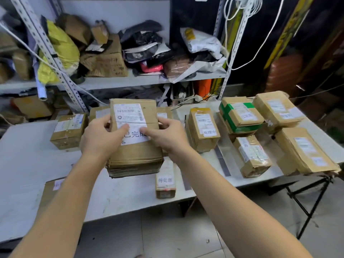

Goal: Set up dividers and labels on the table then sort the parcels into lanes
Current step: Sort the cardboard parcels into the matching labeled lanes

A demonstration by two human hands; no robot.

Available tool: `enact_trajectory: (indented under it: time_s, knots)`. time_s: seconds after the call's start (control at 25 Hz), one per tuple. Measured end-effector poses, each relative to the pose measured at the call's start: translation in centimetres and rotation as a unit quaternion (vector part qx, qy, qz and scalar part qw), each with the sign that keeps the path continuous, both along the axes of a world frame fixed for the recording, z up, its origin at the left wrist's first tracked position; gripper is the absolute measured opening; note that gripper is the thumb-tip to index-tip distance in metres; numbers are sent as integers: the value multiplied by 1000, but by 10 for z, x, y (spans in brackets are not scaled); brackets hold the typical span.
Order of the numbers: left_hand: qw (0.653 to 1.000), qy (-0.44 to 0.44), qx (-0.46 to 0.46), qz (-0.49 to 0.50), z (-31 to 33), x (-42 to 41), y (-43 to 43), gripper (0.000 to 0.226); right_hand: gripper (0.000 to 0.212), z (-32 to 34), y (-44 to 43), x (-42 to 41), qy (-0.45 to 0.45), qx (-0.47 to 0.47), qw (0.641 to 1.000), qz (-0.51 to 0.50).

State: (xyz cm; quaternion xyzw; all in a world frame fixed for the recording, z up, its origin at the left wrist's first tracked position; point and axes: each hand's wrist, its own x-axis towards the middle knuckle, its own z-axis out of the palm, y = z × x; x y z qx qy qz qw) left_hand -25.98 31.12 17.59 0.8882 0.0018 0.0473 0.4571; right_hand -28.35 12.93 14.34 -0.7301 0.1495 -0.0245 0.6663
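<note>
A brown cardboard parcel with a shipping label and a handwritten white label is held above the white table. My left hand grips its left side, thumb on the white label. My right hand holds the right side, thumb pressing on the label too. A small parcel with a handwritten label lies below, near the front edge. Grey divider strips run across the table to the right.
Several labelled parcels lie on the table: one at left, one in the middle, a green-taped one and others at right. A flat carton lies at front left. Behind stands a metal shelf piled with bags.
</note>
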Motion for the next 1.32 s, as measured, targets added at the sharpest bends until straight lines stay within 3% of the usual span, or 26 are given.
enact_trajectory:
  time_s: [0.16,0.32,0.52,0.72,0.84,0.96,1.12,1.24,1.32]
  knots:
    - [999,-4,3,-52,24,8,-55,15,56,23,-51,-11,-20,-23,997,-65]
    - [994,-12,-12,-104,25,25,-111,31,27,44,-99,-27,-20,-33,992,-117]
    - [983,16,-50,-178,5,32,-179,36,32,50,-158,-45,18,-57,984,-169]
    - [980,0,39,-194,4,11,-247,43,43,36,-221,-73,21,-37,978,-203]
    - [978,7,62,-201,-2,-7,-292,40,55,20,-270,-88,30,-39,978,-203]
    - [981,29,57,-185,-18,-28,-338,38,35,4,-325,-103,39,-42,983,-173]
    - [985,86,-2,-148,-42,-61,-397,34,57,-16,-395,-117,60,-46,989,-127]
    - [986,112,-10,-123,-60,-78,-433,24,58,-31,-435,-120,92,-31,990,-106]
    - [987,128,-3,-101,-69,-86,-449,30,55,-40,-452,-122,104,-21,990,-91]
